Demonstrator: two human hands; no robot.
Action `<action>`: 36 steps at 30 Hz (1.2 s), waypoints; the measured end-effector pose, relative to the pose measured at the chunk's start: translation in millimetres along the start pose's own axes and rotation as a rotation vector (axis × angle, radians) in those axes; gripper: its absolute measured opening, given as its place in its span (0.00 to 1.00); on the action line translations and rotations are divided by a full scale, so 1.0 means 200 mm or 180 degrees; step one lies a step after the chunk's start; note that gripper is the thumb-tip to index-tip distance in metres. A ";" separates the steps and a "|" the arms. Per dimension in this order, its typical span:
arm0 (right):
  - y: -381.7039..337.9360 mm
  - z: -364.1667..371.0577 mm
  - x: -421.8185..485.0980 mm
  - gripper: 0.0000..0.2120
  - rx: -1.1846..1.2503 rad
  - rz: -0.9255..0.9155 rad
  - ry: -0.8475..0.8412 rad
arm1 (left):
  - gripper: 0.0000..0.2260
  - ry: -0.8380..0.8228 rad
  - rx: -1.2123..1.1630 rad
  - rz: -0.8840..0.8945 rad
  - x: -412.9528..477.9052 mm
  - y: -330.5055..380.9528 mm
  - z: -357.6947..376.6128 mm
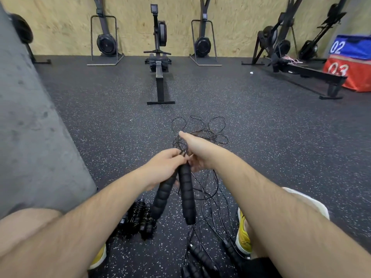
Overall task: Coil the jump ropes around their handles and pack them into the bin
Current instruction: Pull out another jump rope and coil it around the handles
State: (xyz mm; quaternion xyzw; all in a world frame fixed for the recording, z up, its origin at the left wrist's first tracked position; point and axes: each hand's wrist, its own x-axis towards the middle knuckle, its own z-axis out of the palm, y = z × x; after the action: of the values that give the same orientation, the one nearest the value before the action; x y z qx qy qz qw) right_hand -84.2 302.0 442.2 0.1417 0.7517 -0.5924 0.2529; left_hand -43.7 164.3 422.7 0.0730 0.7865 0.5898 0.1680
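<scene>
Now, start of a coil: left grip (166, 165) clasps both foam handles (185, 197) at their tops, above the floor (261, 137); right grip (195, 151) holds the thin cord (200, 133). Keep handles parallel and wind snugly, feeding slack from the floor tangle.

Left hand (163, 166) grips two foam handles (186, 197); right hand (197, 150) holds cord (208, 135).

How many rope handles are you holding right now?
2: side by side, one handle under the left hand, the other handle by the right hand. More handles lie on the floor, some maybe hidden.
</scene>
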 end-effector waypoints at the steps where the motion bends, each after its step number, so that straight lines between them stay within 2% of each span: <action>1: 0.01 0.02 0.02 0.23 0.0085 0.0143 -0.0086 | 0.06 -0.0106 0.0190 -0.0005 -0.02 -0.01 0.00; 3: 0.01 0.04 0.06 0.18 0.0342 0.0303 -0.0242 | 0.07 -0.0201 0.0412 0.0073 -0.03 -0.03 0.00; 6: -0.01 0.01 0.09 0.12 0.1124 0.0035 0.0025 | 0.06 -0.0218 0.0566 0.0047 -0.02 -0.06 -0.04; 8: -0.05 -0.02 0.10 0.12 0.1900 -0.0228 0.0137 | 0.08 -0.0540 0.0655 -0.0228 0.01 -0.07 -0.05; 10: -0.09 -0.04 0.06 0.13 0.2233 -0.0510 -0.0198 | 0.11 -0.0659 0.0009 -0.0729 0.05 -0.06 -0.06; 12: -0.10 -0.04 -0.03 0.12 0.1584 -0.0765 -0.0791 | 0.13 -0.0479 -0.1253 -0.0752 0.06 -0.01 -0.09; 14: -0.07 -0.02 -0.11 0.11 0.0417 -0.0838 -0.1328 | 0.25 -0.0453 -0.2205 -0.0454 0.08 0.05 -0.17; 16: 0.00 0.00 -0.15 0.11 -0.0516 -0.0745 -0.1684 | 0.31 -0.0410 -0.2628 -0.0382 0.12 0.09 -0.24; 17: 0.03 0.01 -0.16 0.12 -0.0805 -0.0667 -0.1736 | 0.29 -0.0333 -0.2686 -0.0431 0.14 0.13 -0.24; 20: 0.09 -0.01 -0.13 0.10 -0.1028 -0.0454 -0.1806 | 0.12 -0.0100 -0.2571 -0.0645 0.18 0.15 -0.23; 22: 0.06 -0.05 -0.12 0.11 -0.0629 -0.0449 -0.1661 | 0.08 -0.0285 -0.2392 -0.0636 0.16 0.13 -0.23; 25: -0.02 -0.12 -0.07 0.26 0.1022 -0.0597 -0.1514 | 0.07 -0.0970 -0.1378 -0.0480 0.05 0.11 -0.23; 26: -0.04 -0.12 -0.04 0.29 0.1641 -0.0551 -0.1421 | 0.06 -0.1303 -0.1069 -0.0453 0.02 0.09 -0.23; 27: -0.06 -0.11 -0.01 0.27 0.2022 -0.0518 -0.1257 | 0.06 -0.1676 -0.0834 -0.0475 -0.02 0.08 -0.23; 29: -0.07 -0.07 0.04 0.18 0.1928 -0.0476 -0.0618 | 0.07 -0.2302 -0.0335 -0.0599 -0.08 0.05 -0.24; 30: -0.06 -0.04 0.05 0.16 0.1704 -0.0491 -0.0372 | 0.08 -0.2435 -0.0113 -0.0705 -0.09 0.03 -0.24; 32: -0.05 -0.02 0.05 0.16 0.1379 -0.0557 -0.0320 | 0.14 -0.2290 -0.0073 -0.0896 -0.08 0.02 -0.22; 33: -0.05 -0.03 0.01 0.15 0.1151 -0.0634 -0.0537 | 0.15 -0.2041 -0.0349 -0.0889 -0.07 0.03 -0.21; 36: -0.03 -0.02 -0.14 0.11 0.0054 -0.0815 -0.1581 | 0.11 -0.0970 -0.2045 -0.0498 0.00 0.06 -0.20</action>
State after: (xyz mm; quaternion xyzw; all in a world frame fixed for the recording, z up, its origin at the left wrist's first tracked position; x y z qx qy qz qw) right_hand -64.2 307.6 463.3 -0.1019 0.6734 -0.6424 0.3514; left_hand -59.6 131.4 445.1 0.0431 0.5301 0.7745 0.3424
